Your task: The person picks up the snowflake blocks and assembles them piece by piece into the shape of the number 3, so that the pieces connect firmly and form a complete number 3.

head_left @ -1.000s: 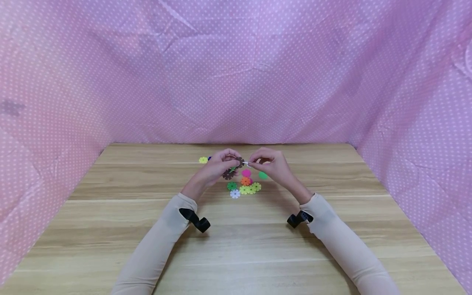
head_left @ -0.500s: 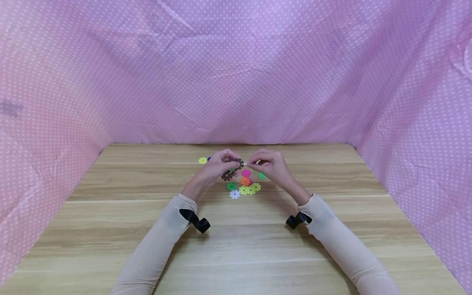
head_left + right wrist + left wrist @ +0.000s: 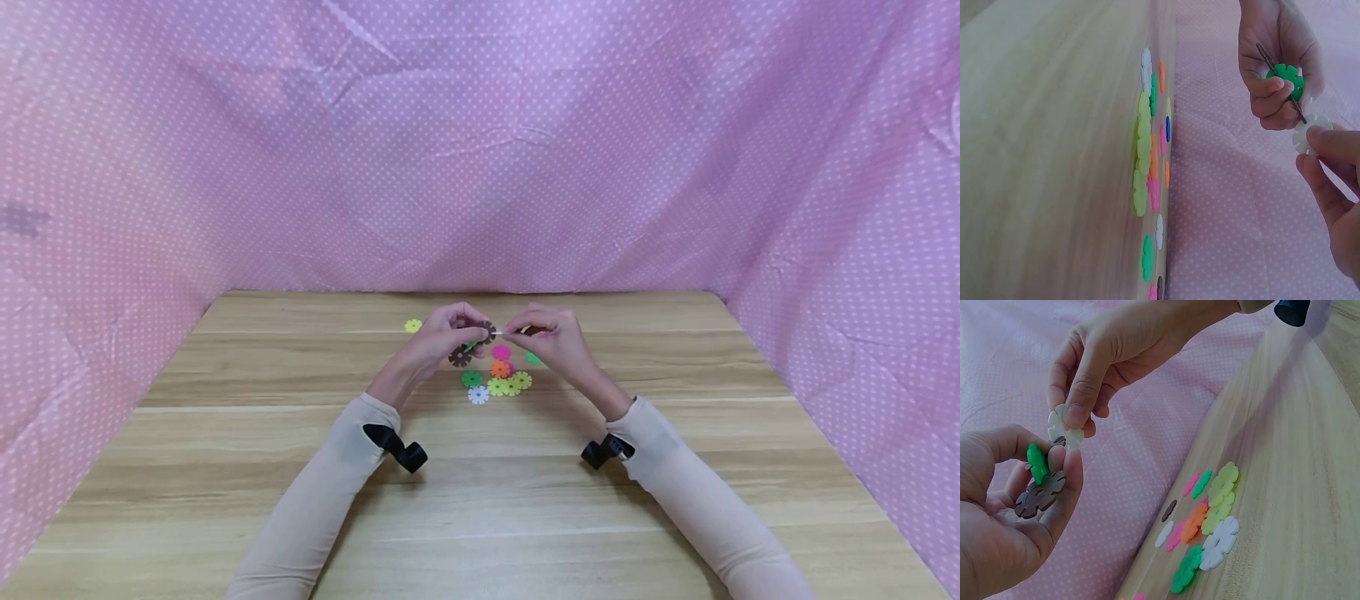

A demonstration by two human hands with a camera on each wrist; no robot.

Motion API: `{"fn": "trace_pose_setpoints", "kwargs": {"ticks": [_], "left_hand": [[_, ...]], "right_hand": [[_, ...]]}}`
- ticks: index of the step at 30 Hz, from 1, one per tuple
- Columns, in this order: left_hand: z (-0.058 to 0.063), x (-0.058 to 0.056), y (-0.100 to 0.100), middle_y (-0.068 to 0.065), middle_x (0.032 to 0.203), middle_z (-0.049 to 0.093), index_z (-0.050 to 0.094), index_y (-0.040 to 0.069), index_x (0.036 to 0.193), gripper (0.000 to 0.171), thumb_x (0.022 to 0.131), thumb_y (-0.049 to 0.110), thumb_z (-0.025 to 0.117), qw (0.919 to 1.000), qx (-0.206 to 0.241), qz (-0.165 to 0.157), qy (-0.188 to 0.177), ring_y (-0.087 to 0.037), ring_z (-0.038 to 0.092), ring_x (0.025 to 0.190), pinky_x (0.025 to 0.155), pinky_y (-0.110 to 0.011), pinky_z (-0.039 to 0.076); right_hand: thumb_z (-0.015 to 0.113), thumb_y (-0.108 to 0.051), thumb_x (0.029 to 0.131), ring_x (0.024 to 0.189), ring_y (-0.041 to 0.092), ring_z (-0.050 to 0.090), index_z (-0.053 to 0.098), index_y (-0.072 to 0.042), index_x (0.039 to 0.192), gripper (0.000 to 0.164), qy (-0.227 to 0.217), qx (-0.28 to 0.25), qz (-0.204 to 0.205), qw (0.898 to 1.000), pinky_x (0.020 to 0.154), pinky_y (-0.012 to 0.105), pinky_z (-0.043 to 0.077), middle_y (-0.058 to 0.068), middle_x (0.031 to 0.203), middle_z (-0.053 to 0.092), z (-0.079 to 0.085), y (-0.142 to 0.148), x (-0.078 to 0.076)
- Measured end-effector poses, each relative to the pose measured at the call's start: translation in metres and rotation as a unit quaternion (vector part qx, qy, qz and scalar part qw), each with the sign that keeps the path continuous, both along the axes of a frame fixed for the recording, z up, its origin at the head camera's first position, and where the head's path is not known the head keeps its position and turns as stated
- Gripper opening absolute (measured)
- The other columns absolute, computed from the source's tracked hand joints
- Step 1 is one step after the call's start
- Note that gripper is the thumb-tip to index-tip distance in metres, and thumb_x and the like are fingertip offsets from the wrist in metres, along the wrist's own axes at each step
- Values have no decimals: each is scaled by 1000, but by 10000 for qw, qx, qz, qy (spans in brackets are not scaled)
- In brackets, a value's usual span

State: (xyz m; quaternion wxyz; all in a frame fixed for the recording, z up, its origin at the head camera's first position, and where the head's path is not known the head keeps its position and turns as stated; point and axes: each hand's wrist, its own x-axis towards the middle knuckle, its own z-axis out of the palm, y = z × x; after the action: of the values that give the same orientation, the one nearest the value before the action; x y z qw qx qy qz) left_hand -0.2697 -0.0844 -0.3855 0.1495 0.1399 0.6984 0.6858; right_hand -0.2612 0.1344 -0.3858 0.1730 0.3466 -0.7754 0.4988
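Note:
My left hand (image 3: 435,342) holds a joined chain of notched snowflake discs: a brown disc (image 3: 1040,497), a green disc (image 3: 1037,464) set crosswise to it, and a second brown disc (image 3: 488,332) at the far end, partly hidden by fingers. Between thumb and fingers, my right hand (image 3: 557,340) pinches a white snowflake disc (image 3: 1059,426). In the right wrist view the white disc's edge meets the end of the second brown disc, the two standing crosswise. Both hands are raised over the far part of the table.
Below the hands, loose discs lie on the wooden table (image 3: 480,500): a white disc (image 3: 478,395), a green disc (image 3: 472,379), an orange disc (image 3: 499,368), pink ones and several yellow-green ones. A yellow disc (image 3: 413,326) lies farther left. Pink dotted cloth (image 3: 480,167) hangs behind.
My right hand has shifted slightly left, bringing the white disc closer against the brown one. The lower brown disc in my left hand has moved a little left. The loose discs stay put.

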Motion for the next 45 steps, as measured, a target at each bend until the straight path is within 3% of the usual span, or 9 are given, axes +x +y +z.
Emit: {"fn": "trace_pose_setpoints", "kwargs": {"ticks": [8,14,20,28,37,39,45], "left_hand": [[1,2,-1,-2,88,68,61,0,110,14,96,-1,61,9999,71,-3,-82,-13,67,69,61,-20,53],[2,3,-1,-3,90,68,61,-1,110,14,96,-2,61,9998,164,-15,-146,-12,66,69,66,-22,56],[4,3,0,-1,86,69,61,2,107,12,96,-2,60,9995,226,-34,-199,-11,66,66,60,-20,53],[4,1,1,-1,87,69,62,1,107,13,95,-4,61,9994,277,-45,-185,-11,66,67,66,-22,58],[4,2,0,-1,85,70,60,1,107,13,96,-4,58,9982,437,-202,-345,-12,66,67,59,-21,54],[4,1,0,-1,83,70,61,4,106,12,96,-3,59,9983,406,-211,-360,-12,66,67,58,-20,52],[2,0,1,-5,82,69,61,9,105,11,97,2,61,9995,94,-126,-270,-11,65,68,56,-20,45]], "right_hand": [[77,16,79,70,20,69,74,11,82,7,163,-34,-5,9999,66,21,60,23,82,72,23,-7,21],[76,18,78,69,15,67,74,12,82,7,130,-154,65,9998,65,20,59,24,80,72,26,-7,23],[77,16,78,71,8,66,75,11,83,7,-79,-237,20,9997,66,15,57,24,82,73,16,-4,14],[80,10,79,72,22,71,79,2,84,9,257,-124,-60,9996,68,18,59,19,84,76,1,-1,2],[81,6,81,72,7,68,80,0,87,8,139,-313,136,9993,66,18,59,14,84,76,2,-1,1],[81,5,82,73,6,68,79,0,87,7,-17,-290,159,9994,66,19,60,15,84,75,2,0,1],[80,1,85,78,10,69,77,3,92,8,-1114,65,180,9936,69,21,61,18,90,74,5,6,-5]]}}
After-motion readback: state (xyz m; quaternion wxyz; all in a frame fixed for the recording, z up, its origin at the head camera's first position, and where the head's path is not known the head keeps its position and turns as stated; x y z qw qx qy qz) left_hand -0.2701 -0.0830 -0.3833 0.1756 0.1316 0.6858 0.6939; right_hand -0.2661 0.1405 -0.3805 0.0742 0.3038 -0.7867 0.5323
